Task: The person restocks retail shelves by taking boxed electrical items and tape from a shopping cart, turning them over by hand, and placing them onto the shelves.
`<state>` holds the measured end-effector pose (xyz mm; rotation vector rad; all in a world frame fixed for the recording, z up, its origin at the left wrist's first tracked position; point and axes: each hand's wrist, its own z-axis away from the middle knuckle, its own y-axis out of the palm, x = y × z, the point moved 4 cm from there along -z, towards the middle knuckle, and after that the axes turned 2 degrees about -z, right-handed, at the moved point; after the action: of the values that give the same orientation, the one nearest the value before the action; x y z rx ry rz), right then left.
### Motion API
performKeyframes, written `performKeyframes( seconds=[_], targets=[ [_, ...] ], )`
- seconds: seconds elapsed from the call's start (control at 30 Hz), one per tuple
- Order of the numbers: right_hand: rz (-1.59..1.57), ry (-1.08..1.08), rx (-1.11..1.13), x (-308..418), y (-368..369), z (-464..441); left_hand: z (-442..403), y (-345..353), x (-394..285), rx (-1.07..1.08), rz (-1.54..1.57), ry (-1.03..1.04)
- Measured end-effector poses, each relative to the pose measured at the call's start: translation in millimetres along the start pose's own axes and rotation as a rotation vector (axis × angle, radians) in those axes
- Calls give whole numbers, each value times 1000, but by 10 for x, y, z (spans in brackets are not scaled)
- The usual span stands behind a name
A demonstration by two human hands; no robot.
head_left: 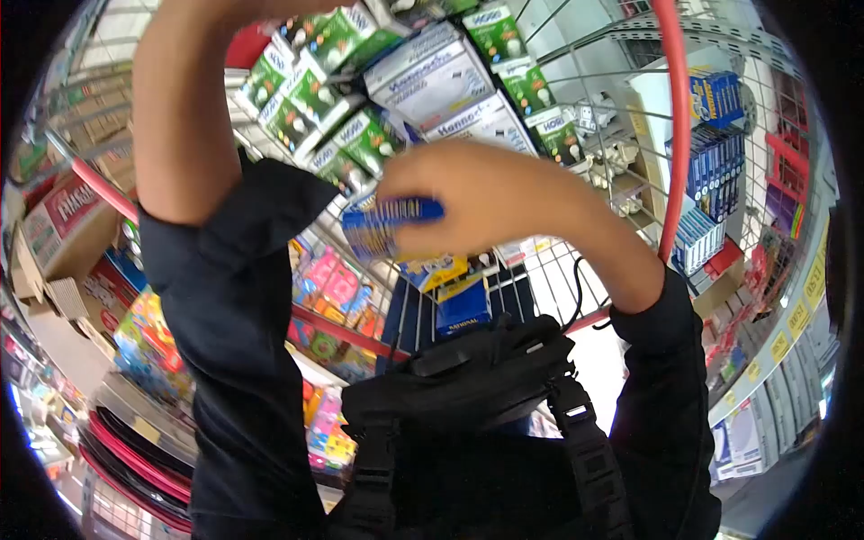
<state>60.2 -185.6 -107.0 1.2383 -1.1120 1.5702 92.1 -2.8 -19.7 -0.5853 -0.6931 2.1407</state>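
My right hand point(468, 193) is closed around a small blue box point(371, 229) with pale lettering, blurred by motion, above the wire shopping cart. Beneath it in the cart are another blue box point(463, 304) marked "National" and a yellow-and-blue pack point(432, 270). Green-and-white Hori bulb boxes point(328, 36) and white Hannochs boxes point(432, 76) fill the far part of the cart. My left forearm point(180, 117) reaches up past the cart's left side. The left hand is almost wholly cut off by the top edge, so its fingers cannot be made out.
Red cart rails point(677, 117) run along the right side. Beyond them, blue boxes point(715, 166) stand on a shelf, with yellow price tags point(796, 315) nearer. Opened cartons point(63, 216) and bright toy packs point(333, 279) are on the left. A black bag point(459, 378) hangs at my chest.
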Motion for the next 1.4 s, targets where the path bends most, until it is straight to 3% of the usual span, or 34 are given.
performKeyframes(
  seconds=[0.13, 0.17, 0.23, 0.3, 0.37, 0.53, 0.67, 0.8, 0.93, 1.4],
  targets=[
    [-427, 21, -672, -24, -803, 53, -301, 127, 322, -71, 453, 259],
    [-368, -49, -751, -34, -968, 111, -365, 53, 323, -87, 587, 332],
    [-632, -26, -865, 42, -1086, 215, -67, 7, 48, -210, 611, 352],
    [-720, -52, -894, 64, -1126, 244, -177, 85, 44, -123, 598, 508],
    [-701, -97, -932, 31, -1149, 233, -203, 55, 91, -110, 495, 505],
    [-542, -175, -946, 53, -1117, 201, -121, -32, 112, 15, 636, 399],
    [-449, -170, -940, 68, -1123, 217, -148, 73, 172, -40, 785, 416],
    [-409, -158, -945, 29, -1146, 222, -111, 26, 62, -48, 705, 470],
    [-339, -145, -952, 52, -1151, 225, -125, 27, -39, -151, 749, 630],
    [-274, -75, -939, 45, -1123, 224, -147, 40, 5, -53, 593, 539]
  ],
)
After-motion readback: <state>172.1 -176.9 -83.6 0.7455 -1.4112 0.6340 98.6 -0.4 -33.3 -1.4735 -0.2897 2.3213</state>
